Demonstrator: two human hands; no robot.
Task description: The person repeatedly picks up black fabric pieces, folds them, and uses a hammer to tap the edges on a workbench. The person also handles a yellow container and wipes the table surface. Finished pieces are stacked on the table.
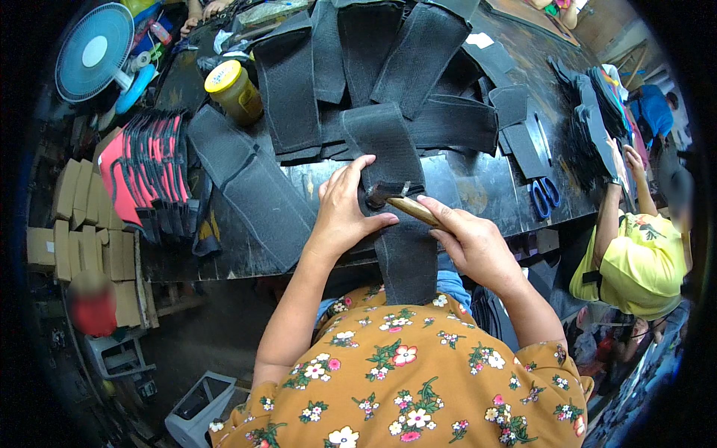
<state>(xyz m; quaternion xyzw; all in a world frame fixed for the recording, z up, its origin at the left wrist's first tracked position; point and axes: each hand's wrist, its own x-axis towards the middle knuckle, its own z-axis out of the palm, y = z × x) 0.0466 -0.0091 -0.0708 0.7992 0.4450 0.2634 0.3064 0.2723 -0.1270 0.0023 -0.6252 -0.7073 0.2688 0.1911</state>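
A long black fabric strip (385, 142) lies across the table edge, its near end (407, 261) hanging toward my lap. My left hand (342, 209) rests against its left edge, thumb and fingers spread and touching the fabric. My right hand (478, 243) grips a brush (414, 210) by its light wooden handle. The dark brush head touches the strip around a cross seam, where the surface looks dark and shiny. To the left, further black strips (261, 194) lie flat. Beyond my hands, many similar strips (366, 52) are fanned out in an overlapping pile.
A yellow-lidded jar (237, 93) stands left of the pile, near a stack of red-and-black pieces (149, 168). Blue-handled scissors (545, 198) lie at right. A person in yellow (635, 257) works beside black stacks (586, 112). A blue fan (95, 52) stands far left, above cartons (82, 198).
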